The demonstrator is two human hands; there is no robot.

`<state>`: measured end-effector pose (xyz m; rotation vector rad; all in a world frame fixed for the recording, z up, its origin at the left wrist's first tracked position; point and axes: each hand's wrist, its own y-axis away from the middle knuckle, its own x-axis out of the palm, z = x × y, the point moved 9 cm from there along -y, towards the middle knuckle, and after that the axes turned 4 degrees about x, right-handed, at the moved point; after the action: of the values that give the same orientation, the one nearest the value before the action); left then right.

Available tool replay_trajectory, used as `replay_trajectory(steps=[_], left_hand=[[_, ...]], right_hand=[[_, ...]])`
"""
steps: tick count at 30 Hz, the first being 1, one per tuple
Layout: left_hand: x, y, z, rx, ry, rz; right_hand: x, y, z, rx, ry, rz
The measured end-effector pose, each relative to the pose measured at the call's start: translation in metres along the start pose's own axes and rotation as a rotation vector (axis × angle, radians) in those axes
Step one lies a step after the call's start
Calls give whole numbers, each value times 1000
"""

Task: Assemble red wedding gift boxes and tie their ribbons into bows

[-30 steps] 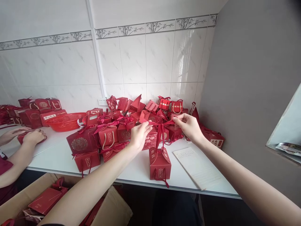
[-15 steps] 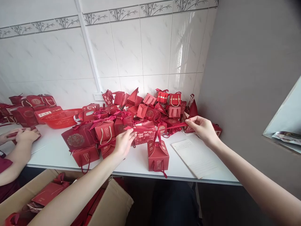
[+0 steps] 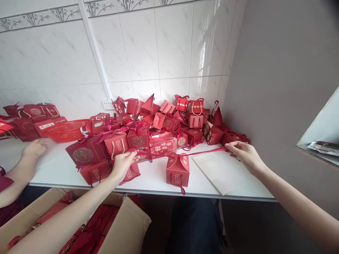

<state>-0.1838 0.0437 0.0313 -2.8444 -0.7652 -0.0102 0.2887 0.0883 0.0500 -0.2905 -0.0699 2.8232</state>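
A small red gift box (image 3: pixel 177 171) with a twisted cord handle stands upright near the table's front edge. A dark red ribbon (image 3: pixel 206 152) runs over its top and stretches out to both sides. My left hand (image 3: pixel 125 163) pinches the ribbon's left end, in front of the stacked boxes. The other end is pinched by my right hand (image 3: pixel 245 154), above the far part of a white notepad (image 3: pixel 219 173). Whether the ribbon is knotted at the box top is too small to tell.
Many red gift boxes (image 3: pixel 166 123) are heaped against the tiled wall. A red plastic basket (image 3: pixel 66 131) sits left of them. Below the table stands an open cardboard carton (image 3: pixel 127 225) with red boxes. A co-worker's hand (image 3: pixel 34 148) rests at the left.
My hands have moved apart and lower, drawing the ribbon out longer and closer to the box top. At the left, the co-worker's hands have parted. The view has shifted slightly.
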Motion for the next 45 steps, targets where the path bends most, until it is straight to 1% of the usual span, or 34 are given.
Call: replay_trajectory(steps=[2,3,5,7,8,9,11,14,17,20,23,25,28,29,30,31,32,33,35,36,38,40,41,43,45], left_hand=[[-6,-3,-4,54,-106,39],[-7,-3,-10,116,-193,70],[-3,-1,-26,323,-448,151],[9,7,-40,576,-751,235],[15,10,-44,679,-877,265],[20,12,-46,751,-966,282],[26,12,-48,843,-1095,289],[32,5,-51,894,-1202,276],[37,-3,-50,875,-1241,287],[42,-7,-47,847,-1212,307],[47,-7,-41,826,-1210,333],[51,-5,-38,802,-1270,350],[57,0,-41,775,-1372,324],[62,3,-45,778,-1374,308],[67,6,-49,783,-1347,299],[75,10,-51,781,-1292,311],[84,14,-51,758,-1210,351],[94,17,-46,696,-1097,426],[117,22,-26,487,-848,621],[128,25,-13,372,-741,710],[143,29,6,231,-628,814],[152,31,17,192,-598,854],[154,32,21,179,-578,871],[154,36,26,141,-532,916],[151,44,31,90,-497,966]], right_hand=[[-4,-1,-9,28,-17,-14],[-5,-2,-13,40,-26,-18],[-7,-2,-21,58,-31,-12],[-8,-2,-29,68,-18,5],[-9,0,-32,70,-8,16],[-10,2,-34,71,5,25],[-12,10,-36,69,43,41],[-16,24,-36,51,120,63],[-19,37,-37,22,183,72],[-20,44,-43,-14,241,78],[-17,48,-51,-41,314,133],[-12,50,-58,-36,390,230],[5,58,-70,26,537,504],[11,61,-70,34,582,580],[17,62,-67,24,617,627],[25,63,-60,-6,634,639],[33,61,-50,-50,633,618],[43,60,-39,-97,606,591],[70,60,-21,-159,494,582],[86,61,-17,-163,445,604],[117,64,-16,-146,349,684],[138,65,-20,-122,284,724],[145,65,-23,-115,266,729],[153,64,-28,-109,247,728],[156,64,-34,-80,217,749]])
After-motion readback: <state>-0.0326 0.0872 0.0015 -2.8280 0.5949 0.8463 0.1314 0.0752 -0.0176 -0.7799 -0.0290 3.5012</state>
